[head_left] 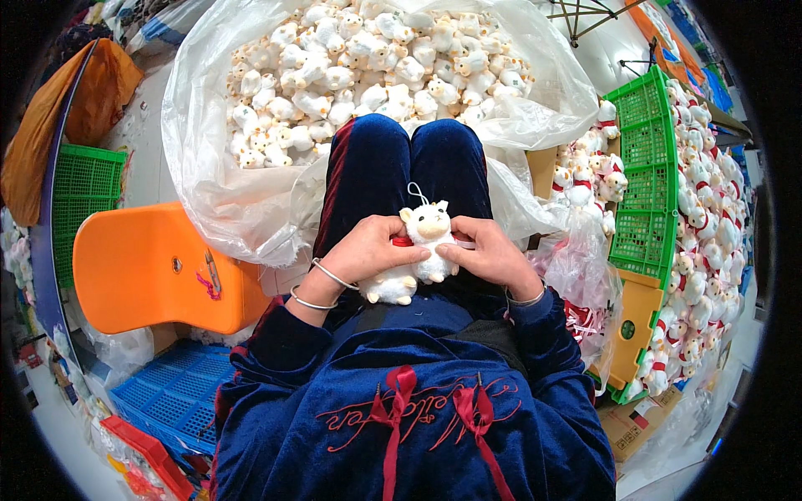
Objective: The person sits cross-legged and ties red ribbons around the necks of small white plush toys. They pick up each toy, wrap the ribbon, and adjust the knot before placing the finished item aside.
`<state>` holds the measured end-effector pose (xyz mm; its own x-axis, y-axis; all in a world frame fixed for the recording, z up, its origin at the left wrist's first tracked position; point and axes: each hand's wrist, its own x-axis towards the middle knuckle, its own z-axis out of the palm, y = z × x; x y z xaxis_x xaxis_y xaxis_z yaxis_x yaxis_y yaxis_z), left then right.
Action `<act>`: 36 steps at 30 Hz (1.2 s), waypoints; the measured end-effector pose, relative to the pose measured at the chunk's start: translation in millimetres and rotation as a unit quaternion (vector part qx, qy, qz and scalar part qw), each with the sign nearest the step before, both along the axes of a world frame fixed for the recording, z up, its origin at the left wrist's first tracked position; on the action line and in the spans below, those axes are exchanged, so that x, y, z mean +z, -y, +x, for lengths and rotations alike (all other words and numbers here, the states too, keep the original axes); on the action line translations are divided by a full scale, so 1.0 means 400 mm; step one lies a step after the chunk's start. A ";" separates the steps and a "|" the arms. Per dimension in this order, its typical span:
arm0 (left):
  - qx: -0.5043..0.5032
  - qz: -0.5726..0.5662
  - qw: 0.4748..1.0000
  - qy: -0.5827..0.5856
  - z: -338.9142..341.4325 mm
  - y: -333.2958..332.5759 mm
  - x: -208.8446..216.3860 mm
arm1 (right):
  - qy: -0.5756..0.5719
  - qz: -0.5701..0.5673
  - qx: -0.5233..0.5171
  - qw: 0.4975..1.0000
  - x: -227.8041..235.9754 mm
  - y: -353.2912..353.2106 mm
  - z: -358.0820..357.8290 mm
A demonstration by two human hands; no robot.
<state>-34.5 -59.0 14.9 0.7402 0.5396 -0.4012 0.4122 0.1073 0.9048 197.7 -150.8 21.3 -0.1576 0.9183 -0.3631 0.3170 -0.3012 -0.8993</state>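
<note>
At frame centre, the left hand (pixel 365 250) and right hand (pixel 499 255), fingers curled narrow, hold a white plush sheep (pixel 433 250) from both sides, a red ribbon (pixel 402 241) by the left thumb

Through my feed, bright, fairly even light covers the fingers (pixel 461 255) and the white plush sheep (pixel 431 264) between them; the translucent plastic bag (pixel 196 108) beyond shines, while the green plastic crate (pixel 642 179) to their right bows.
</note>
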 end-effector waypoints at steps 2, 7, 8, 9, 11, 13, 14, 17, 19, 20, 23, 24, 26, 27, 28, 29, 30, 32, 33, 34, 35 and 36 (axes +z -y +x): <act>0.004 0.024 1.000 -0.005 0.003 0.004 -0.002 | -0.003 0.016 -0.027 1.000 -0.012 0.005 -0.005; -0.003 0.074 0.996 -0.055 0.013 0.010 -0.022 | 0.122 0.050 -0.023 0.991 0.013 0.002 -0.003; -0.004 0.086 0.994 -0.060 0.014 0.011 -0.022 | 0.139 0.065 -0.020 0.988 0.021 0.001 -0.004; -0.007 0.091 0.994 -0.063 0.015 0.011 -0.019 | 0.143 0.065 -0.017 0.987 0.023 0.001 -0.002; -0.011 0.102 0.992 -0.069 0.018 0.012 -0.006 | 0.150 0.064 -0.011 0.987 0.026 0.002 0.005; -0.017 0.111 0.992 -0.061 0.020 0.013 0.000 | 0.178 0.057 -0.007 0.982 0.027 0.006 0.010; -0.020 0.116 0.991 -0.057 0.020 0.014 0.001 | 0.192 0.053 -0.005 0.980 0.027 0.007 0.012; -0.014 0.114 0.992 -0.057 0.018 0.018 -0.010 | 0.215 0.067 0.018 0.974 0.033 0.007 0.012; -0.023 0.123 0.990 -0.059 0.021 0.015 -0.008 | 0.247 0.059 0.040 0.967 0.029 0.011 0.016; -0.028 0.127 0.990 -0.060 0.022 0.014 -0.007 | 0.262 0.055 0.051 0.962 0.026 0.013 0.017; -0.017 0.136 0.988 -0.067 0.024 0.018 -0.011 | 0.198 0.147 -0.002 0.969 0.018 0.022 0.011; -0.014 0.133 0.989 -0.066 0.023 0.020 -0.013 | 0.187 0.166 -0.006 0.968 0.015 0.025 0.010; -0.006 0.126 0.990 -0.065 0.022 0.023 -0.014 | 0.166 0.205 -0.014 0.964 0.008 0.030 0.008; -0.013 0.118 0.990 -0.073 0.022 0.022 -0.011 | 0.110 0.151 -0.035 0.982 -0.004 0.037 0.011; -0.021 0.111 0.990 -0.081 0.022 0.020 -0.006 | 0.054 0.097 -0.056 0.992 -0.022 0.046 0.018; -0.028 0.103 0.990 -0.090 0.021 0.019 -0.002 | -0.003 0.041 -0.076 0.996 -0.036 0.051 0.021; -0.028 0.111 0.989 -0.092 0.021 0.020 -0.001 | -0.022 0.056 -0.095 0.994 -0.040 0.050 0.015; -0.029 0.127 0.987 -0.095 0.018 0.023 -0.001 | 0.047 0.071 -0.095 0.992 -0.032 0.047 -0.004; -0.022 0.137 0.987 -0.085 0.016 0.025 -0.004 | 0.082 0.079 -0.094 0.989 -0.021 0.043 -0.012; -0.015 0.147 0.986 -0.075 0.014 0.028 -0.011 | 0.155 0.086 -0.056 0.983 -0.009 0.039 -0.014; -0.007 0.158 0.985 -0.065 0.013 0.029 -0.014 | 0.172 0.087 -0.038 0.980 0.000 0.038 -0.010; -0.009 0.160 0.984 -0.075 0.012 0.029 -0.012 | 0.189 0.089 -0.020 0.978 0.008 0.038 -0.006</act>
<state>-29.9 -70.6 9.9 0.6964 0.6432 -0.3183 0.5423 -0.1811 0.8204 195.4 -166.0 24.5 -0.0068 0.9750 -0.2221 0.6278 -0.1687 -0.7599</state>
